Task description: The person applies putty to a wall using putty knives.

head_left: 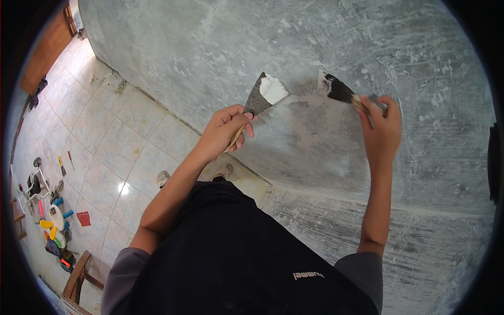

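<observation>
My left hand grips the light handle of a putty knife, whose greyish blade carries a thick mound of white putty. To the right, my right hand is closed on the handle of a second putty knife, with a dark blade smeared white near its tip. That blade lies at the grey, mottled wall; whether it touches is hard to tell. Below the two blades, a smoother pinkish-grey patch shows on the wall.
Pale floor tiles run along the wall's base, with my feet on them. At the left lie several small tools, colourful toys and a red scrap. A wooden chair stands lower left; a wooden door or cabinet is upper left.
</observation>
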Demonstrator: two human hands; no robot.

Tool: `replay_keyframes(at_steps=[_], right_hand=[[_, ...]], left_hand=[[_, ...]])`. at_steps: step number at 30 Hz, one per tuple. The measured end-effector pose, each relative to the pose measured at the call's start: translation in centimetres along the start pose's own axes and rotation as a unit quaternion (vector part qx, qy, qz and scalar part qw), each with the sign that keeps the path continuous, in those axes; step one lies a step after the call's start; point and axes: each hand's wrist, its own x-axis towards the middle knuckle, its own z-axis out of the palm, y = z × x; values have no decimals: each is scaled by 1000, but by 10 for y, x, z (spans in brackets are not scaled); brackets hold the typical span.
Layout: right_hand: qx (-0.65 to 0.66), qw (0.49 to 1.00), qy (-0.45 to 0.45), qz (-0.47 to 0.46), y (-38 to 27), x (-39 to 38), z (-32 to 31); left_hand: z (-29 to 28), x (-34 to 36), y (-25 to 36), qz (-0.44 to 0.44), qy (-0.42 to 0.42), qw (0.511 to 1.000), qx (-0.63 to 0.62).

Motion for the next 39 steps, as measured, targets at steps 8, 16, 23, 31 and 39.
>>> replay_keyframes(at_steps=[8, 16, 23, 31, 39], right_hand=[[-29, 998, 5, 55, 14, -12, -17], [-27, 999, 26, 20, -24, -2, 2], [-15, 984, 73, 164, 4, -43, -24], [446, 690, 171, 544, -88, -162, 52], [727, 267, 200, 601, -255, -202, 131]], left_hand=[[-2, -5, -2, 6, -9, 1000, 25], [0, -3, 2, 14, -21, 1000, 2], [-13, -18, 20, -1, -15, 999, 53], [-33, -42, 25, -67, -24, 995, 65], [-24, -27, 25, -95, -7, 989, 113]])
